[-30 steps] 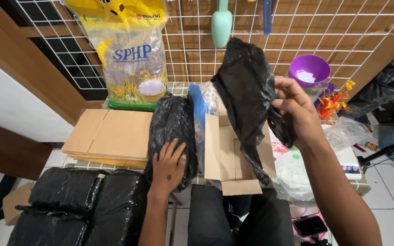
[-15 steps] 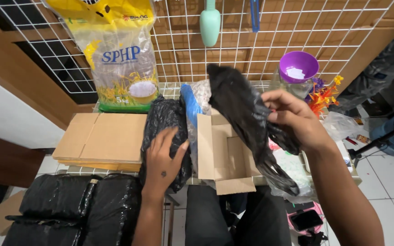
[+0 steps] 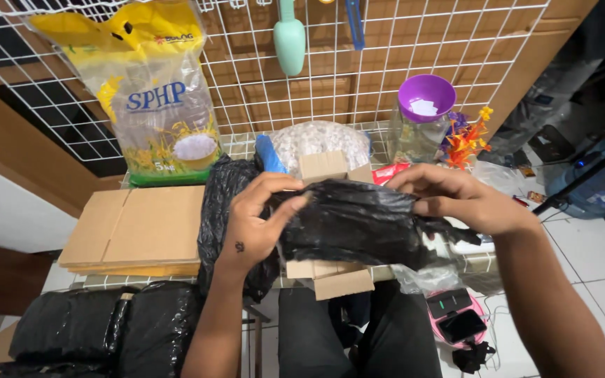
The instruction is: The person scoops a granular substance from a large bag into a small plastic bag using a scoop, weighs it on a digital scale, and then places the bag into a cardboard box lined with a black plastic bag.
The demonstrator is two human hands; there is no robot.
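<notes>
Both my hands hold a crumpled black plastic bag (image 3: 358, 220) stretched sideways over an open cardboard box (image 3: 327, 276). My left hand (image 3: 257, 220) pinches the bag's left end, and my right hand (image 3: 449, 196) grips its upper right edge. The box's flaps (image 3: 323, 166) stick out behind and below the bag; its inside is hidden. A pile of more black bags (image 3: 222, 217) lies just left of my left hand.
Flat folded cartons (image 3: 138, 231) lie at the left. A yellow-topped clear sack (image 3: 159, 105) leans on the wire grid. A purple-lidded jar (image 3: 421, 115), a bag of white pieces (image 3: 320, 140) and orange flowers (image 3: 467, 136) stand behind. Black-wrapped bundles (image 3: 99, 329) sit lower left.
My left hand left the black pile and took the bag's left end. The bag, held up by my right hand before, now lies stretched across the box.
</notes>
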